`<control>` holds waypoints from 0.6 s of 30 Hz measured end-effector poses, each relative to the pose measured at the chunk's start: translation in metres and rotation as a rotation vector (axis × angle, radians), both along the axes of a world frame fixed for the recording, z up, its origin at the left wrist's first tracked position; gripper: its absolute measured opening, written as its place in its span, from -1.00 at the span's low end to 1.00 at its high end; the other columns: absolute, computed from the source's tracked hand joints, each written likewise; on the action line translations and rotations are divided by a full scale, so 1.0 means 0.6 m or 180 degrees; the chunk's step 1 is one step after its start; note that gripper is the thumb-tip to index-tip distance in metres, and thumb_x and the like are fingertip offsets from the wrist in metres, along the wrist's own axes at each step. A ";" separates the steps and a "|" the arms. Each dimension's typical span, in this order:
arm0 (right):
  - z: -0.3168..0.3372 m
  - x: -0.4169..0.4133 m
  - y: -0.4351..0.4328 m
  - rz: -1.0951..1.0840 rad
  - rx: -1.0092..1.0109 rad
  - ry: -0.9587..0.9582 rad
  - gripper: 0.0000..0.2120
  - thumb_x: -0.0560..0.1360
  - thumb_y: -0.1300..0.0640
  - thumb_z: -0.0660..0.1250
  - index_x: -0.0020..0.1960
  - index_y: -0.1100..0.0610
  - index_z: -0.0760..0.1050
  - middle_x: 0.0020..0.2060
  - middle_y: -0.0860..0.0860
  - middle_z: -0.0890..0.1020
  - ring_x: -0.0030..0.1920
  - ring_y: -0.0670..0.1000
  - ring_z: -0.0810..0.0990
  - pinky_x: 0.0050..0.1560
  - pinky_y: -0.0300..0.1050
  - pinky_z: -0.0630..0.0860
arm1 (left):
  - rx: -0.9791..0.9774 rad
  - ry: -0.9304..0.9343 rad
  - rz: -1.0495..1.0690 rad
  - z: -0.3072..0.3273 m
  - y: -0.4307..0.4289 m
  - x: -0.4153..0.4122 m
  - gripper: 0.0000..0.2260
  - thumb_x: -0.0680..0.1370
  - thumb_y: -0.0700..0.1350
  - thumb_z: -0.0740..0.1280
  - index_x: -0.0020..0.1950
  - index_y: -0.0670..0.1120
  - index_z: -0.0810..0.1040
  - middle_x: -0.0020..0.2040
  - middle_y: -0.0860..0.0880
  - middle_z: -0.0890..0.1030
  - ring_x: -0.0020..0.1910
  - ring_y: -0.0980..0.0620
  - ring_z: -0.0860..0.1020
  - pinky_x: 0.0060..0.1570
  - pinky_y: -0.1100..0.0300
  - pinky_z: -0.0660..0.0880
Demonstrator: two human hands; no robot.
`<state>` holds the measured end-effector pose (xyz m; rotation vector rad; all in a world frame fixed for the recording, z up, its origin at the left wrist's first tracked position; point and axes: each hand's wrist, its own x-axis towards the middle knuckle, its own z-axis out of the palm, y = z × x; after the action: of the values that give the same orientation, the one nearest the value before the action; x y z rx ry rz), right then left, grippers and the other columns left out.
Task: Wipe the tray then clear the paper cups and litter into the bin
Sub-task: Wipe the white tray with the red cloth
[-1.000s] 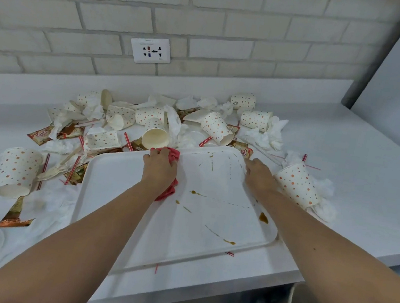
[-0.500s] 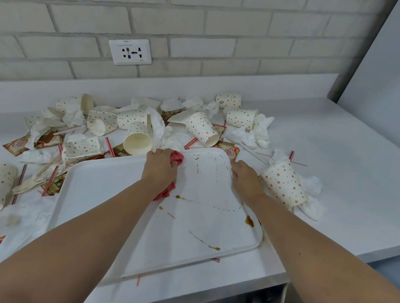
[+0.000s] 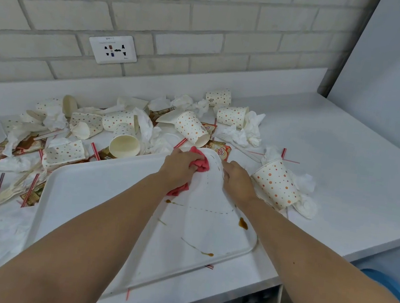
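The left hand has slid the crumpled red cloth rightward to the far right corner of the smooth white plastic tray, fingers curled round it, just beside the right hand, whose fingers clasp the right rim; glossy brown smears remain nearer, dotted paper cups strewn on the white counter
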<state>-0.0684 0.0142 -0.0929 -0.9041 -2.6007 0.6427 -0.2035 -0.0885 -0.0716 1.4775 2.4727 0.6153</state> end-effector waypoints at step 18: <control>0.001 -0.002 0.005 0.0077 0.0001 -0.0007 -0.70 0.57 0.34 0.06 0.21 0.27 0.47 -0.30 -0.02 0.32 -0.17 0.01 0.33 -0.29 -0.22 0.18 | 0.0003 0.0290 0.0307 -0.012 0.007 -0.037 -0.59 0.54 -0.27 0.14 0.29 0.09 0.48 0.11 -0.13 0.54 0.06 -0.16 0.40 0.08 0.05 0.36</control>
<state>-0.0696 0.0174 -0.0922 -0.8750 -2.6175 0.6481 -0.2254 -0.0842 -0.0786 1.4238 2.6263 0.5783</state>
